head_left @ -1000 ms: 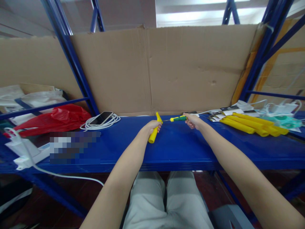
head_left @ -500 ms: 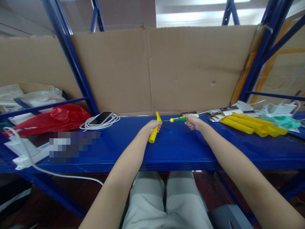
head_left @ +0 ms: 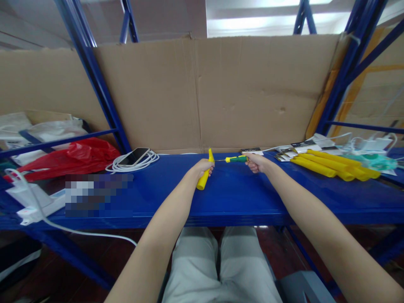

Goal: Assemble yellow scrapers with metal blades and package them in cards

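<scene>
My left hand (head_left: 205, 167) is closed around a yellow tapered tube (head_left: 202, 181), whose wide end points toward me and whose narrow end leans up and away. In my right hand (head_left: 255, 163) is the green and yellow handle of a screwdriver (head_left: 236, 159), gripped at its far right end. The thin shaft points left, and its tip meets the tube's side by my left fingers. Whether the tip sits inside the tube or only touches it, I cannot tell. Both hands are just above the blue shelf (head_left: 233, 198).
Several yellow tubes (head_left: 328, 165) lie at right, beside card packets (head_left: 304, 146) and white chargers (head_left: 375, 143). At left are a phone (head_left: 135, 156) on a coiled white cable (head_left: 154, 157), a red plastic bag (head_left: 78, 155) and a power strip (head_left: 34, 212). Cardboard (head_left: 252, 92) stands behind.
The narrow end of the yellow tube has tilted slightly to the right. Both hands keep their grip and stay almost in the same place.
</scene>
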Demonstrator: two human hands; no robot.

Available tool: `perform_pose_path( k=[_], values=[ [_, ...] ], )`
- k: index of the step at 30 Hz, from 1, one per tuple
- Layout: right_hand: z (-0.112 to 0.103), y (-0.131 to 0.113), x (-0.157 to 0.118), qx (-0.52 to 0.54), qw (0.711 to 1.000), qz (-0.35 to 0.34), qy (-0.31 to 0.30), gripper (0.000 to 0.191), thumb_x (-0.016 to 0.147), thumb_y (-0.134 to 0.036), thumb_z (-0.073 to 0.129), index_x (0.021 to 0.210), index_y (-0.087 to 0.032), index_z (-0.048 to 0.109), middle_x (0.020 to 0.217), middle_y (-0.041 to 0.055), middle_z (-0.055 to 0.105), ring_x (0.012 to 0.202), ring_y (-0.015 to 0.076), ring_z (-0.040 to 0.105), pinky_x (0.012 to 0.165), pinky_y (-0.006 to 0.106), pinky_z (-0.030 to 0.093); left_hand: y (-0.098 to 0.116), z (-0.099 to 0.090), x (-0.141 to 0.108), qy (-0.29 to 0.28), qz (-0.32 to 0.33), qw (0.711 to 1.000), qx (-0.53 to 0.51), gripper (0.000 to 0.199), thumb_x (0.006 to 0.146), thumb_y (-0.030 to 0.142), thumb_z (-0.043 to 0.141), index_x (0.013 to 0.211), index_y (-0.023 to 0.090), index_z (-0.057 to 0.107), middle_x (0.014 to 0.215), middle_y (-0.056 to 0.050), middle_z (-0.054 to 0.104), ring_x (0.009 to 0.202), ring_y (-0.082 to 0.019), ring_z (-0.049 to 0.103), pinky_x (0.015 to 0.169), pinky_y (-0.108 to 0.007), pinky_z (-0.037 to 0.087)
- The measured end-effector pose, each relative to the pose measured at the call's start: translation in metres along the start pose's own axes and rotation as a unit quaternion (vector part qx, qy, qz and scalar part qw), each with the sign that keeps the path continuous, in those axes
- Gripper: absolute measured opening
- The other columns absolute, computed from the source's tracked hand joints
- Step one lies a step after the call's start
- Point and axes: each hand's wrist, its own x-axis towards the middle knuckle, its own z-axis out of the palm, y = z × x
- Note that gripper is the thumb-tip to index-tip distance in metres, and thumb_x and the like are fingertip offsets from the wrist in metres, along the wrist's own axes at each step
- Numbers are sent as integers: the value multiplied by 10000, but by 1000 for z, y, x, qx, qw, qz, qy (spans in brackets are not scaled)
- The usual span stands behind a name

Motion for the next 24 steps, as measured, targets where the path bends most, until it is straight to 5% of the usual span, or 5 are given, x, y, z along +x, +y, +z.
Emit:
perform_pose_path(
  k=[10,24],
  values=[
    [3,-4,-4,-22,999,37,20,483,914,-548,273,664,-171,443,359,-61,351,256,39,206,309,166,121,0,2,-5,0,20,1000,24,147,784,19,447,776,166,441,461,76,398,350,-63,367,393,-196,299],
    [-10,2,19,-29,999,-3,40,391,897,-527,319,722,-190,412,410,-73,325,313,55,205,318,176,157,1,2,-2,-22,12,1000,15,146,803,27,443,864,156,472,470,86,401,352,-59,378,396,-184,314]
  ],
)
